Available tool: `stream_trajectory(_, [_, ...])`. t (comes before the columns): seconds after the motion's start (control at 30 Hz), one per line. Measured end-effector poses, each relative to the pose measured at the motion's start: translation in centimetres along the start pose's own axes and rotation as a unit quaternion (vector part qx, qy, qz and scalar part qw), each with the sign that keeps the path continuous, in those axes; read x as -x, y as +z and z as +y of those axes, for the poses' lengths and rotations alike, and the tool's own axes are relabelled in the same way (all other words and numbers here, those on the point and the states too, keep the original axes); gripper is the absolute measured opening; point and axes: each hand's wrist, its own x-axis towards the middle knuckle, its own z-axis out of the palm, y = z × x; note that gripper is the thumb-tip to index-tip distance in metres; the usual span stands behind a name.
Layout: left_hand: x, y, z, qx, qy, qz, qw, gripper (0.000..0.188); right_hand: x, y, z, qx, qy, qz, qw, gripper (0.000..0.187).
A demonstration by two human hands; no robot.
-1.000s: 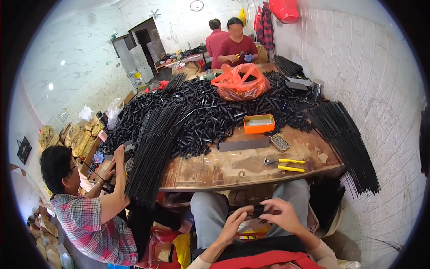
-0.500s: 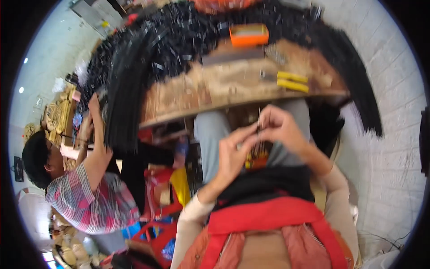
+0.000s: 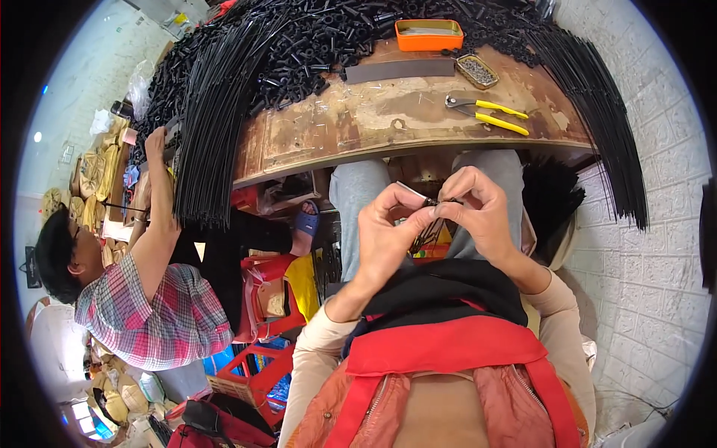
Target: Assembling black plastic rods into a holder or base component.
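Above my lap, my left hand (image 3: 388,233) and my right hand (image 3: 480,218) meet with their fingertips pinched together. Between them is a small dark piece (image 3: 429,201), partly covered by the fingers, whose kind I cannot make out. A thin pale strip (image 3: 411,192) sticks out along my left index finger. Under the fingertips, several thin black rods (image 3: 428,236) show; whether they are held or lie on my lap is unclear. Nearest on the table are yellow-handled pliers (image 3: 500,119), lying with their jaws apart.
The wooden table (image 3: 299,145) bears a heap of black tubular parts (image 3: 328,37), an orange tin (image 3: 429,36), a small dish of metal bits (image 3: 478,72) and a dark flat bar (image 3: 399,71). Bundles of black rods (image 3: 209,149) overhang its edge. A co-worker (image 3: 149,306) sits at left.
My hands stay together above my lap, with the fingertips now closer around the small dark piece. The view has shifted slightly and become sharper; the table appears higher in it.
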Motion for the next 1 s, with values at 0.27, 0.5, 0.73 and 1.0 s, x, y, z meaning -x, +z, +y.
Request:
stream_trajectory(0.27, [-2.0,-1.9,0.2,0.178,-0.024,-0.229,0.957,0.018,-1.5,-1.0,-1.6,-0.128,0.033,-0.134,0.982,0.025])
stream_trajectory(0.5, [-2.1,-1.5,0.8,0.240,-0.056,-0.270,0.931,0.017,-2.6,-1.9,-3.0,-0.154,0.064,-0.259,0.951,0.021])
stream_trajectory(0.73, [-2.5,-1.2,0.1,0.144,-0.021,-0.230,0.962,0.014,-3.2,-3.6,-3.5,-0.101,0.117,-0.267,0.951,0.020])
stream_trajectory(1.0, [-5.6,-0.5,-1.5,0.117,-0.069,-0.073,0.988,0.017,-7.6,-6.1,-2.0,-0.056,0.144,-0.175,0.972,0.016])
